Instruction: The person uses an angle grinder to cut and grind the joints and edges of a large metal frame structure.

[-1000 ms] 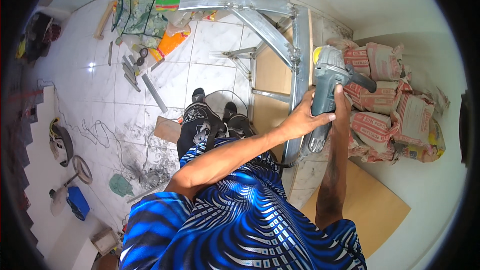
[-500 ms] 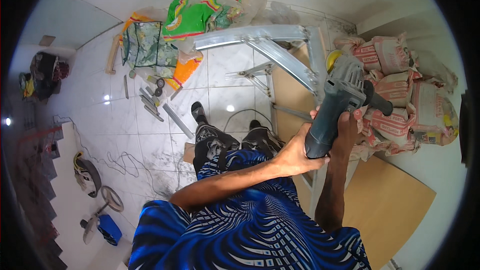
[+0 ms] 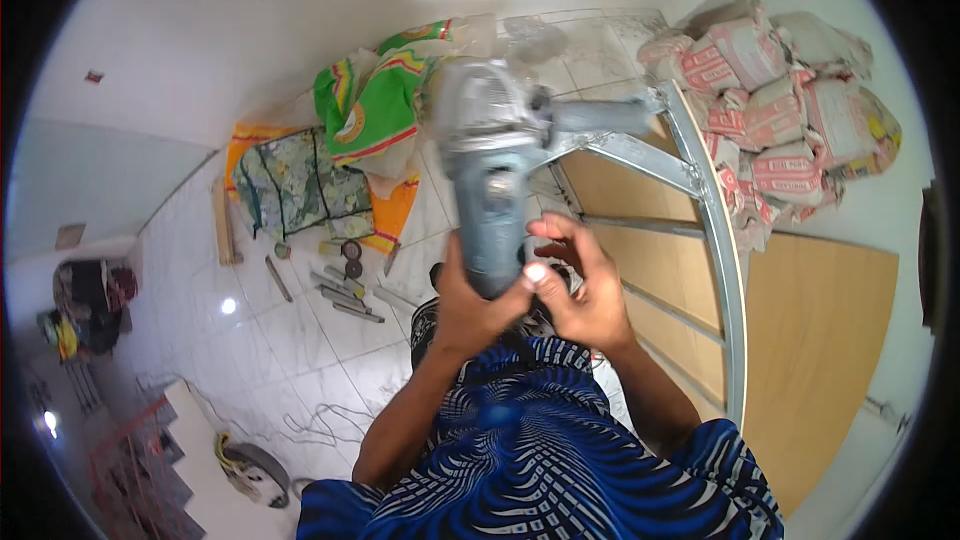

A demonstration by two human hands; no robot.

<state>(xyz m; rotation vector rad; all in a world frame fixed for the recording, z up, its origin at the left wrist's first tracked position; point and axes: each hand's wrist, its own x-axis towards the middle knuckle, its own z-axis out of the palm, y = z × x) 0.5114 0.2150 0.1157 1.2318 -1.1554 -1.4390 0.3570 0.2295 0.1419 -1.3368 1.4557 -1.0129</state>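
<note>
My left hand [image 3: 470, 305] is closed round the lower body of a grey angle grinder [image 3: 488, 185], held upright with its side handle pointing right and its head blurred. My right hand [image 3: 585, 305] is curled loosely at the tool's lower right side, thumb and fingertips against it; what lies under those fingers is partly hidden. Behind the tool and to its right stands a galvanised metal frame [image 3: 716, 233] backed with tan boards, partly hidden by the grinder.
Pink-and-white sacks [image 3: 790, 168] pile by the right wall above a tan board [image 3: 815, 330]. Plastic sacks [image 3: 365, 110], metal offcuts [image 3: 352, 310], a timber piece [image 3: 225, 225] and loose cords [image 3: 330, 425] lie on the tiled floor. Steps [image 3: 170, 470] show at lower left.
The grinder has swung left and turned more upright, both hands with it. My right hand's fingers look looser. The head view has shifted, so the frame and boards show further down the picture.
</note>
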